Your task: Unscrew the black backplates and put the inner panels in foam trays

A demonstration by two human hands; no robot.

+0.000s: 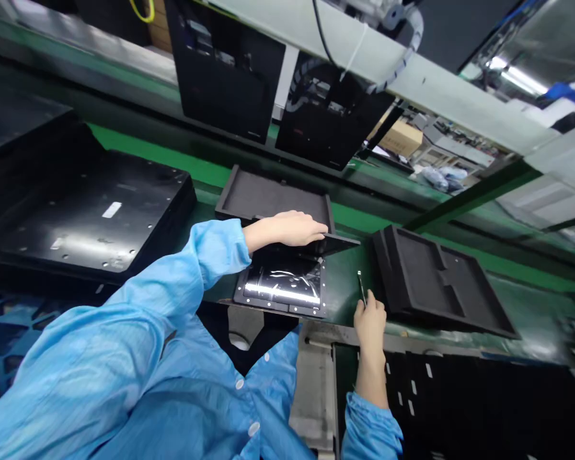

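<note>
Two hands are at work over one green surface (342,287). The left hand (294,229) grasps one thin dark panel (341,244), which is tilted above one black-framed screen (282,282). The screen lies flat at the surface's near edge, its glossy face up, just in front of the person. The right hand (370,319), beside the screen and apart from it, has its fingers closed around one slim metal tool (362,289), tip pointing away. One shallow dark tray (268,195) sits behind the panel. To the right is one stack of dark trays (421,265), at least two; how many exactly is hard to tell. Farther back is one cardboard box (400,138).
</note>
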